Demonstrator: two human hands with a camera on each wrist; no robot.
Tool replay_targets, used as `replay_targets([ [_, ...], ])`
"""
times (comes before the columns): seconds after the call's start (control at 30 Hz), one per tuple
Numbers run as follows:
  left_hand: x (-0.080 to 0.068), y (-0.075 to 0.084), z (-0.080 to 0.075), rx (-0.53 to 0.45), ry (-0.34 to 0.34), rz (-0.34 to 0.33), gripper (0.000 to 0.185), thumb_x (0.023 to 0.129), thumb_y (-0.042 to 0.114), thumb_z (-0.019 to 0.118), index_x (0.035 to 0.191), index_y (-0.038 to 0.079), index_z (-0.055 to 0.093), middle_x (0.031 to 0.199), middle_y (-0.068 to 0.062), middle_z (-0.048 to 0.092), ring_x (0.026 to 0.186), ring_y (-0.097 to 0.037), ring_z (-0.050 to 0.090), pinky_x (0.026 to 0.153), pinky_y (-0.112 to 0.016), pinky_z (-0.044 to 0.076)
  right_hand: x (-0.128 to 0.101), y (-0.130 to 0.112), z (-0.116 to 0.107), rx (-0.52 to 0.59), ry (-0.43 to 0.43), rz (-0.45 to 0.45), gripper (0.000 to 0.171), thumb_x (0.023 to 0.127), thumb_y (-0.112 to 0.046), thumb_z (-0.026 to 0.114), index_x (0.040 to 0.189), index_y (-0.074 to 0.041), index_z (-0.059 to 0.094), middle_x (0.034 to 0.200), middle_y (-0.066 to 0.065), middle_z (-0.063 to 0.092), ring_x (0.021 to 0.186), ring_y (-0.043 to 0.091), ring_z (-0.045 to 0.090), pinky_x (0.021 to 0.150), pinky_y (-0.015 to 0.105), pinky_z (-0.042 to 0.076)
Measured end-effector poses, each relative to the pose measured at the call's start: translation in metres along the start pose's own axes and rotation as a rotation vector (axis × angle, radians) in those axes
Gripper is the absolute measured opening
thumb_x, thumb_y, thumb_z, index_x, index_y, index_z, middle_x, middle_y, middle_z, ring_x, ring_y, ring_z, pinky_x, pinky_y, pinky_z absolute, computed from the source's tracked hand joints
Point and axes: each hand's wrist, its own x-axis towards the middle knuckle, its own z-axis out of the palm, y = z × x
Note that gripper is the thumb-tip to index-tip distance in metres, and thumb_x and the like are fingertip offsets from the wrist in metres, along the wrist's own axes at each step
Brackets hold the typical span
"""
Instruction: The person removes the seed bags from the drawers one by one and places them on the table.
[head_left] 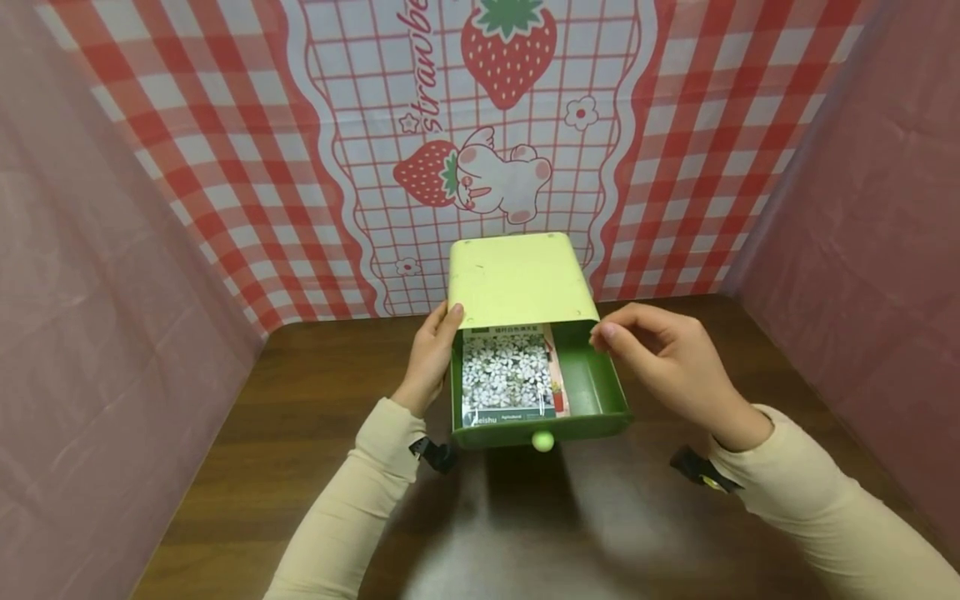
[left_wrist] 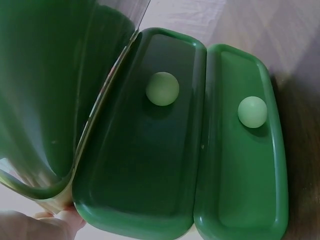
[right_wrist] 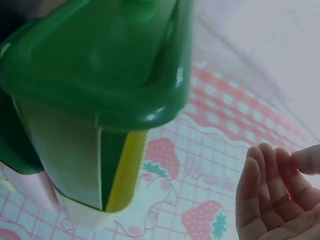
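Centrally, a small box-shaped cabinet with a smooth pale lime-yellow top is set on a dark brown wood-grain worktop. From the cabinet's upper front, a glossy green drawer with a round light-green knob is pulled well out. Inside it, toward the cabinet's left side, a flat glossy packet printed with white flowers is contained, and a pinkish printed item is partly covered by it. Lower on the cabinet, two more green drawer fronts, each fitted with a round pale-green knob, are shown in the left wrist view.

The cabinet's left front edge is held by the left hand, its grip clamped there with the thumb laid at the top corner. Just beside the cabinet's right front corner, the right hand is raised; its grip is slack and empty, with fingers loosely bent and the thumb brought near the forefinger; whether those two touch cannot be told. Behind the cabinet, a red-and-white checked cloth printed with strawberries is hung.
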Motion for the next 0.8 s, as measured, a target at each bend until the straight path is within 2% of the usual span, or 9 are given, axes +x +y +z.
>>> replay_targets([
  [0.1,0.003,-0.005,0.0,-0.002,0.005,0.002,0.074,0.097,0.056,0.049,0.156,0.018,0.027,0.162,-0.005,0.025,0.15,-0.026,0.023,0.123,-0.046,0.022,0.01,0.009,0.007,-0.058,-0.025,-0.007,0.009,0.091,-0.006,0.068,0.097,-0.011,0.073,0.092,-0.002,0.07,0.08,0.005,0.06,0.073,0.012,0.05],
  [0.2,0.002,-0.006,0.0,-0.003,0.011,0.002,0.074,0.097,0.057,0.05,0.155,0.017,0.028,0.161,-0.006,0.026,0.149,-0.026,0.024,0.122,-0.046,0.023,0.016,0.018,0.015,-0.104,-0.097,-0.011,0.015,0.093,-0.011,0.067,0.107,-0.012,0.071,0.102,-0.003,0.069,0.085,0.004,0.06,0.073,0.015,0.051],
  [0.33,0.002,-0.007,0.0,-0.008,0.014,0.002,0.074,0.097,0.056,0.05,0.155,0.016,0.028,0.161,-0.006,0.027,0.149,-0.026,0.024,0.122,-0.045,0.024,0.019,0.026,0.024,-0.155,-0.247,-0.009,0.025,0.093,-0.015,0.068,0.118,-0.014,0.067,0.113,-0.001,0.067,0.093,0.008,0.063,0.078,0.028,0.056],
  [0.47,0.003,-0.007,0.0,-0.004,0.012,0.004,0.075,0.097,0.056,0.05,0.155,0.016,0.028,0.161,-0.006,0.027,0.149,-0.025,0.024,0.122,-0.045,0.024,0.02,0.031,0.032,-0.22,-0.422,0.027,0.037,0.093,-0.024,0.069,0.127,-0.013,0.063,0.124,0.003,0.064,0.106,0.017,0.062,0.089,0.042,0.055],
  [0.63,0.002,-0.004,-0.001,0.01,-0.004,0.003,0.074,0.098,0.056,0.048,0.156,0.018,0.024,0.163,-0.005,0.023,0.15,-0.026,0.021,0.123,-0.046,0.022,0.023,0.035,0.043,-0.35,-0.589,0.099,0.061,0.09,-0.042,0.07,0.141,-0.014,0.052,0.138,0.008,0.054,0.117,0.023,0.058,0.096,0.049,0.052],
  [0.7,0.002,-0.004,-0.002,0.013,-0.011,0.004,0.073,0.098,0.056,0.047,0.157,0.019,0.023,0.163,-0.005,0.022,0.151,-0.025,0.02,0.123,-0.046,0.021,0.025,0.037,0.046,-0.397,-0.632,0.122,0.069,0.088,-0.048,0.069,0.145,-0.015,0.047,0.142,0.01,0.05,0.113,0.022,0.059,0.094,0.049,0.053],
  [0.8,0.002,-0.004,-0.002,0.007,-0.016,0.008,0.073,0.098,0.056,0.047,0.157,0.018,0.023,0.163,-0.005,0.022,0.151,-0.025,0.02,0.124,-0.045,0.02,0.027,0.04,0.05,-0.439,-0.685,0.164,0.08,0.086,-0.054,0.069,0.15,-0.016,0.041,0.126,0.009,0.056,0.095,0.016,0.063,0.084,0.043,0.056],
])
